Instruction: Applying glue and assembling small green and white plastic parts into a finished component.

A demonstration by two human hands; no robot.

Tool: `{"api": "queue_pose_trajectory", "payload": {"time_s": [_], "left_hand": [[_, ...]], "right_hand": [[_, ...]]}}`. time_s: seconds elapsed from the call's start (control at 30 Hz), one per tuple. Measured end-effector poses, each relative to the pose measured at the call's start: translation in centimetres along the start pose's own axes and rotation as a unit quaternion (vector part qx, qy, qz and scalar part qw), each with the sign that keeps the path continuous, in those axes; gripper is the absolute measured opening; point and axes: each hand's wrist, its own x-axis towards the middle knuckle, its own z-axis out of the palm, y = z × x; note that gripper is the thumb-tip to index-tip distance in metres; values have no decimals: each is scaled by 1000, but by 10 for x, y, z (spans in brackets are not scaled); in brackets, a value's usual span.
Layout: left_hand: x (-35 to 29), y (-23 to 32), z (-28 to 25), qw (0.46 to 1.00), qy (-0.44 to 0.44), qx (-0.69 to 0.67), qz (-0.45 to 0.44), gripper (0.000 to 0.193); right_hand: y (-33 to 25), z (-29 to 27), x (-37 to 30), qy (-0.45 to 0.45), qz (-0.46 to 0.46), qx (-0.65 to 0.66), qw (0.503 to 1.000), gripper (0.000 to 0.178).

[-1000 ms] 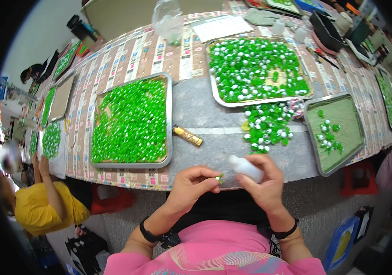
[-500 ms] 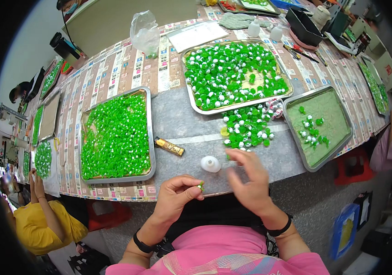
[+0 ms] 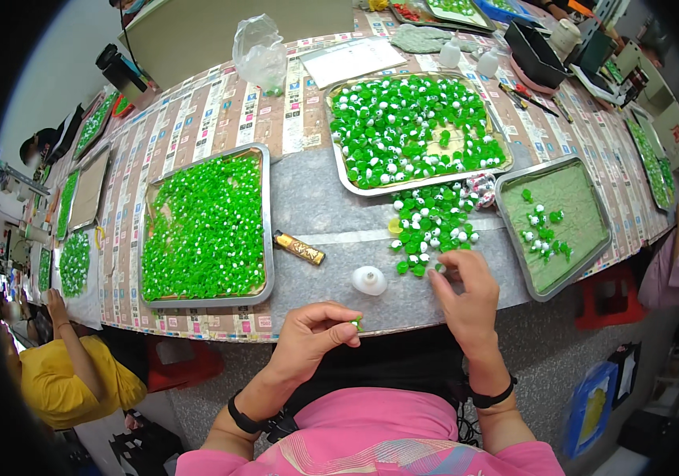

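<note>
My left hand (image 3: pixel 317 337) is closed in a pinch, a small green and white plastic piece (image 3: pixel 357 323) showing at its fingertips. My right hand (image 3: pixel 470 297) reaches the near edge of a loose pile of green and white eyeball-like pieces (image 3: pixel 435 226). Its thumb and forefinger close around a small whitish-green piece (image 3: pixel 439 268), partly hidden by the fingers. Between my hands and the pile stands a white squeeze bottle (image 3: pixel 369 280) with a narrow tip. A gold and black lighter-like tube (image 3: pixel 300 247) lies to its left.
At left stands a metal tray (image 3: pixel 268 238) of small green pieces. A larger tray (image 3: pixel 347 184) of eyeball-like pieces is behind the pile. The right tray (image 3: pixel 569 178) carries a few joined pieces. A clear plastic bag (image 3: pixel 260 55) and papers (image 3: pixel 353 62) lie farther back. Other people sit at both sides.
My right hand has moved right, from near the bottle to the pile's near edge, and its fingers have come together on a piece. The left hand keeps its pinch.
</note>
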Motion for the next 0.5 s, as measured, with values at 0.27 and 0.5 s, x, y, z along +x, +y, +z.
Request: {"api": "queue_pose_trajectory", "payload": {"time_s": [0.27,0.5], "left_hand": [[0,2,9,1000,3,4,-30,18],[-2,0,11,999,-8,-14,-35,18]], "right_hand": [[-15,-10,-22,-161,27,245,956,27],[-31,0,-35,-220,120,392,885,18]]}}
